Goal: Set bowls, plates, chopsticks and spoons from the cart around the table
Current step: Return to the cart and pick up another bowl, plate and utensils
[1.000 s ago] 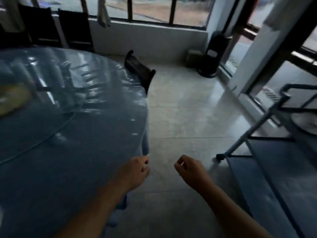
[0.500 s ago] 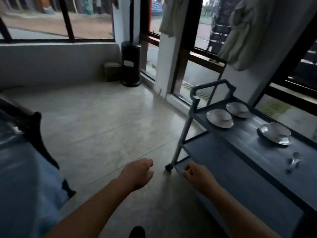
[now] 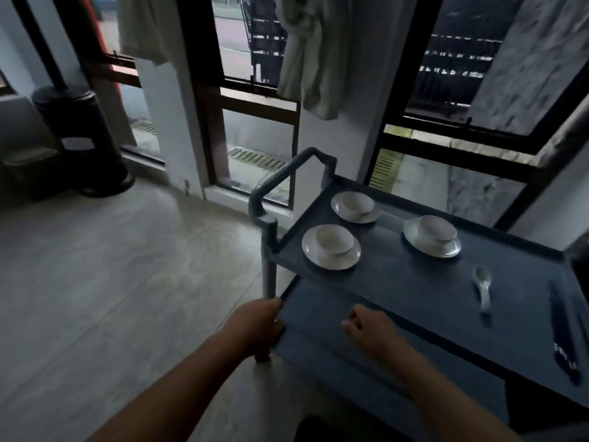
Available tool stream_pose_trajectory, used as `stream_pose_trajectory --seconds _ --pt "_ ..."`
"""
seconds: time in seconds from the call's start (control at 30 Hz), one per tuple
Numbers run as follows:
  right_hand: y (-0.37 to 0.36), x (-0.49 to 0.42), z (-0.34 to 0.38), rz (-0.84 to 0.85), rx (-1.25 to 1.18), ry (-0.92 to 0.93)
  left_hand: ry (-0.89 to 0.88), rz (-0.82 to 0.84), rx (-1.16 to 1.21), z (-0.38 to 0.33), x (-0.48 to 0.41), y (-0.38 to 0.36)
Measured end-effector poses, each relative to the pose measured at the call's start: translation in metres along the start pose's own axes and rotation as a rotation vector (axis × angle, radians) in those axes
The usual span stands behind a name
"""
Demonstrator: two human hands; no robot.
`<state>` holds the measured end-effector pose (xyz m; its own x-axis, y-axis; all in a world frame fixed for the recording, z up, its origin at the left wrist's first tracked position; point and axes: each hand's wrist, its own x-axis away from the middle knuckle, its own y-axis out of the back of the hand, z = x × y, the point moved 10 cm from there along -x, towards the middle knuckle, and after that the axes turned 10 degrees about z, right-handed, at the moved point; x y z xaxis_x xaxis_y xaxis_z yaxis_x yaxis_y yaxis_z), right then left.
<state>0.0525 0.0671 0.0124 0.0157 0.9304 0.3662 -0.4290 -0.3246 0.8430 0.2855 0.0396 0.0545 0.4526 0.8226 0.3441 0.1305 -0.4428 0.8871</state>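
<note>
Left hand (image 3: 258,327) and right hand (image 3: 373,333) are hovering relaxed, empty, by the cart (image 3: 398,282), bowls (image 3: 334,239) stacked on plates (image 3: 318,262) for carrying.

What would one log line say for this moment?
left hand: empty, by cart post | right hand: empty, over lower shelf | cart top: three bowls on plates, spoon, chopsticks

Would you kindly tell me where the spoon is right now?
In the head view the spoon lies at right on the top of the cart, between the right-hand plate and the chopsticks.
</note>
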Motion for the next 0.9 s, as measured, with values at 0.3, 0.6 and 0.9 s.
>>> stream_pose_trajectory --seconds 0.3,0.6,0.9 --pt "0.044 -0.135 -0.082 -0.067 -0.347 -0.179 0.041 0.012 0.150 0.013 -0.179 0.051" --pt "0.045 -0.200 -0.110 0.032 -0.604 -0.302 0.072 0.075 0.199 0.017 -0.292 0.043" --pt "0.047 -0.216 -0.109 -0.024 -0.564 -0.452 0.147 0.173 0.477 0.031 -0.342 0.030"
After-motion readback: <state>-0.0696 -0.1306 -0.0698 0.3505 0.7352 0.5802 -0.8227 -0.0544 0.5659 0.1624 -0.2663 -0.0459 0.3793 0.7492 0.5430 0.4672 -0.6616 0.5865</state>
